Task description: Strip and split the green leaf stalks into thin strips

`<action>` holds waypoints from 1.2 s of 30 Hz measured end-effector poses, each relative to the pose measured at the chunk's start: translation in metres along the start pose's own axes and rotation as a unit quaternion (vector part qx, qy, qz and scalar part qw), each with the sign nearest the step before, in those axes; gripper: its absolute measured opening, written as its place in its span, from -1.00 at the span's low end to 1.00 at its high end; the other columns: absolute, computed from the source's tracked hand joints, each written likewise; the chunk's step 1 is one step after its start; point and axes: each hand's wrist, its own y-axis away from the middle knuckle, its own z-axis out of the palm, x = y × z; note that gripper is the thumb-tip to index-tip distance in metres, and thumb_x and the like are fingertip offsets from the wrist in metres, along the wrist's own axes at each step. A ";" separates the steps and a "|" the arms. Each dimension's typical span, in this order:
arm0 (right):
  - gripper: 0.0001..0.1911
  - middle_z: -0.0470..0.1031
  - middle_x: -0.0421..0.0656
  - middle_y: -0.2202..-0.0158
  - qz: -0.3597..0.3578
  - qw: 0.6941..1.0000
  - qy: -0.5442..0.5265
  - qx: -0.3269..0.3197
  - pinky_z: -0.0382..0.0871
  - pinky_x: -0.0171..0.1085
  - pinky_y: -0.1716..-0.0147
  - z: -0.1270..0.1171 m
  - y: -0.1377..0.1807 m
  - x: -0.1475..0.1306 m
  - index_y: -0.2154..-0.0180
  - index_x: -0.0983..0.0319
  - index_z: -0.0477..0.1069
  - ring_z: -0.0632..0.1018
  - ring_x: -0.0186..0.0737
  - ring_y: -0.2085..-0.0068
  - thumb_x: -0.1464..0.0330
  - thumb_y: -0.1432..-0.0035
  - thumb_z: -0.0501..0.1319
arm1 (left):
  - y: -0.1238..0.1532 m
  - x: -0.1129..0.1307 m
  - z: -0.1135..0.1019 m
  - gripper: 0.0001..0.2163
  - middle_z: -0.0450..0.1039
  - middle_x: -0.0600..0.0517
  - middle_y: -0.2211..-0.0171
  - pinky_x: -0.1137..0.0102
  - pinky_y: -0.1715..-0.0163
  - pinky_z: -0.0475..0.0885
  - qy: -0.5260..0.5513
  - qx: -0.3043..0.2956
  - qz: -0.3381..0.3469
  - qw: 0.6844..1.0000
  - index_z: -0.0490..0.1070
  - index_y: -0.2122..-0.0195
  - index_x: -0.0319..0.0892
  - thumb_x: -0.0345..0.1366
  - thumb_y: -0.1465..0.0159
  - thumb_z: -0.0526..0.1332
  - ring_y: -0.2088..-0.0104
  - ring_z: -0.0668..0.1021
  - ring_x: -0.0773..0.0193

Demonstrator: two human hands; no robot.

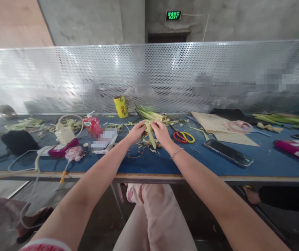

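Note:
A pale green plant stalk (150, 136) is held over the table's front middle, slanting down from between both hands. My left hand (137, 132) grips it near its upper end, fingers closed from the left. Against its right side my right hand (161, 130) presses with bent fingers. Fingertips of both hands are partly hidden. Below lie loose plant scraps (153, 150) on the blue tabletop (149, 167). Behind the hands rests a pile of long green stalks and leaves (151, 114).
Red-and-yellow scissors (184, 137) and a dark phone (228, 152) lie to the right, near tan cardboard (217, 127). On the left are a white box (104, 141), a red drink pack (92, 126) and cabled chargers (62, 148). A yellow can (121, 107) stands before a perforated metal screen (60, 76).

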 end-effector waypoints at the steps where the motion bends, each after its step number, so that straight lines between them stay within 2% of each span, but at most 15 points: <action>1: -0.73 0.37 -0.19 0.47 0.006 1.000 0.003 0.009 0.27 -0.22 0.29 0.000 0.000 0.000 0.46 0.20 0.28 0.41 -0.22 0.38 0.14 -0.09 0.06 | 0.000 -0.001 -0.001 -0.84 0.26 0.12 0.56 0.52 0.56 0.22 -0.003 -0.001 0.006 1.000 0.39 0.42 -0.21 -0.23 -0.13 0.28 0.57 0.30 0.46; 7: -0.80 0.43 -0.18 0.45 -0.019 0.999 0.035 0.011 0.27 -0.23 0.28 -0.002 0.000 -0.003 0.48 0.21 0.32 0.43 -0.23 0.37 0.21 -0.02 0.14 | 0.002 0.001 0.004 -0.81 0.24 0.12 0.57 0.50 0.53 0.24 -0.003 0.018 -0.004 1.000 0.32 0.48 -0.20 -0.21 -0.14 0.27 0.56 0.31 0.44; 13: -0.77 0.43 -0.20 0.48 0.005 0.999 0.044 0.012 0.31 -0.22 0.29 -0.002 0.001 -0.003 0.47 0.21 0.34 0.44 -0.24 0.39 0.18 0.01 0.22 | 0.008 0.011 0.011 -0.84 0.23 0.15 0.59 0.50 0.52 0.24 0.044 0.041 -0.031 0.998 0.31 0.45 -0.20 -0.27 -0.08 0.28 0.56 0.33 0.44; 16: -0.76 0.41 -0.21 0.50 0.052 0.999 -0.014 0.008 0.36 -0.24 0.36 -0.002 0.000 -0.002 0.46 0.20 0.30 0.47 -0.26 0.45 0.16 -0.02 0.19 | 0.007 0.010 0.009 -0.86 0.26 0.15 0.58 0.51 0.52 0.25 0.050 0.061 -0.008 0.997 0.28 0.47 -0.19 -0.30 -0.08 0.25 0.55 0.34 0.45; 21: -0.84 0.47 -0.17 0.38 0.165 0.981 -0.103 0.027 0.36 -0.27 0.52 0.000 -0.003 -0.002 0.39 0.20 0.33 0.50 -0.30 0.53 0.24 -0.09 0.15 | 0.001 0.003 0.001 -0.89 0.27 0.15 0.56 0.53 0.55 0.23 -0.010 0.080 0.034 0.996 0.28 0.44 -0.18 -0.30 -0.14 0.20 0.57 0.33 0.47; 27: -0.73 0.50 -0.14 0.47 0.256 0.954 -0.142 -0.070 0.23 -0.32 0.64 0.001 -0.001 -0.006 0.40 0.24 0.44 0.45 -0.31 0.61 0.23 -0.19 0.07 | 0.001 0.003 -0.001 -0.86 0.25 0.15 0.58 0.53 0.56 0.21 -0.058 0.064 0.072 0.994 0.26 0.45 -0.17 -0.27 -0.20 0.17 0.58 0.32 0.48; 31: -0.65 0.51 -0.13 0.48 0.237 0.960 -0.125 -0.087 0.03 -0.34 0.71 -0.001 0.001 -0.010 0.47 0.26 0.42 0.33 -0.40 0.70 0.21 -0.22 0.04 | -0.001 0.000 -0.004 -0.85 0.23 0.16 0.57 0.52 0.55 0.20 -0.048 0.041 0.081 0.995 0.25 0.43 -0.17 -0.24 -0.19 0.19 0.57 0.30 0.47; 36: -0.77 0.49 -0.19 0.45 0.198 0.968 -0.115 -0.100 0.01 -0.34 0.67 -0.003 0.002 -0.012 0.48 0.24 0.38 0.29 -0.44 0.69 0.29 -0.15 0.10 | -0.002 0.002 -0.007 -0.84 0.20 0.15 0.53 0.51 0.50 0.20 -0.057 0.034 0.122 0.990 0.25 0.45 -0.17 -0.25 -0.19 0.19 0.53 0.26 0.47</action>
